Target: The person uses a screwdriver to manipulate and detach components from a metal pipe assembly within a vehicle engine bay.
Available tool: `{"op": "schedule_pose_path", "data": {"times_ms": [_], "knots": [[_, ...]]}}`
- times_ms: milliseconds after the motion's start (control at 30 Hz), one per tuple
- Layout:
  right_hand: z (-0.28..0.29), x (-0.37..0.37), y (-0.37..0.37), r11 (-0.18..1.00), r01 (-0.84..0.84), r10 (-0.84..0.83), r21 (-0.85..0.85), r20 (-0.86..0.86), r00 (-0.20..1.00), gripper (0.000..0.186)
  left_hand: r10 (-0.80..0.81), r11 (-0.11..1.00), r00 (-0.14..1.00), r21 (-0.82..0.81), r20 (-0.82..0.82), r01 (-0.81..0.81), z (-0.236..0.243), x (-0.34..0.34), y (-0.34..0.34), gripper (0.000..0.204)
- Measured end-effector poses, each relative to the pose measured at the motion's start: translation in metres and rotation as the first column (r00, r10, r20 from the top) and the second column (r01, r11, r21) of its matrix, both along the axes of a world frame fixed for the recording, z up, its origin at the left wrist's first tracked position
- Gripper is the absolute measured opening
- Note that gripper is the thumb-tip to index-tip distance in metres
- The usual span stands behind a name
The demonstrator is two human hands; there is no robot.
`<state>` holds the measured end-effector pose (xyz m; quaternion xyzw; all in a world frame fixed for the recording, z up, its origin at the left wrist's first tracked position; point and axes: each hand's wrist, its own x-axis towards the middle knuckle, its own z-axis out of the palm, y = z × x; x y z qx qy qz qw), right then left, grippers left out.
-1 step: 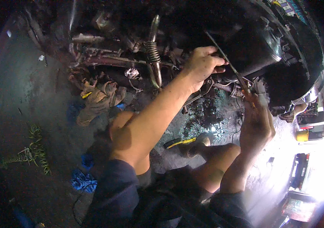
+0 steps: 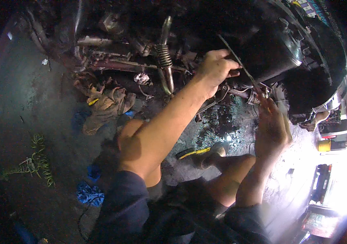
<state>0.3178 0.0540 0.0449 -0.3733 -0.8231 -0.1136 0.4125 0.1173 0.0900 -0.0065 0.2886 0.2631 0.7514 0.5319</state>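
**Long, thin, grey metal rod (image 2: 231, 51) leads from the bare right hand (image 2: 273, 122) toward eleven o'clock**

On my feed the right hand's grip is closed around the near end of the rod, the knuckles hiding whatever part lies inside. The long axis runs from about five o'clock, at that grip, up to eleven, where the tip shows against deep shadow; I can't tell whether it touches anything there. The right hand is the nearer of the two, and the only one I can call clamped.

I find the bare left hand (image 2: 216, 70) between ten and eleven o'clock from the right, its fingertips right at the rod's middle. Whether they pinch it or merely rest beside it, I can't tell.

From the left hand, I read a dark, rounded drum with a silver rim (image 2: 296, 55) at three o'clock, a shiny metal tube wrapped in a coil spring (image 2: 164, 61) at nine, a crumpled brown cloth (image 2: 110, 105) at eight on the grey floor (image 2: 59, 158), and a yellow-and-black brush (image 2: 194, 152) just past six.
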Motion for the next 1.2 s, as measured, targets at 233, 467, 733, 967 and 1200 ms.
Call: {"op": "schedule_pose_path", "data": {"times_ms": [233, 467, 733, 967, 1200], "knots": [[0.001, 0.001, 0.005, 0.999, -0.05, 0.049, 0.015, 0.025, 0.998, 0.028, -0.067, 0.998, 0.997, -0.005, 0.03, 0.068, -0.003, -0.007, -0.001, 0.018], [0.003, -0.019, 0.006, 1.0, 0.01, -0.012, 0.019, 0.074, 0.997, 0.026, -0.009, 0.999, 1.0, -0.042, 0.007, 0.009, -0.003, -0.006, -0.001, 0.017], [-0.01, -0.002, -0.008, 0.998, -0.054, 0.053, -0.037, -0.028, 0.998, 0.035, -0.01, 0.997, 0.998, 0.074, 0.058, 0.006, 0.016, -0.01, 0.001, 0.021], [-0.02, 0.014, -0.001, 0.966, -0.084, 0.072, -0.244, -0.056, 0.996, 0.034, 0.039, 0.999, 0.994, -0.02, 0.104, -0.037, 0.008, -0.008, 0.003, 0.019], [-0.058, 0.03, 0.023, 0.529, -0.302, -0.029, -0.793, -0.373, 0.927, 0.036, 0.224, 0.974, 0.969, -0.054, 0.108, -0.22, 0.008, -0.02, -0.005, 0.027]]}}
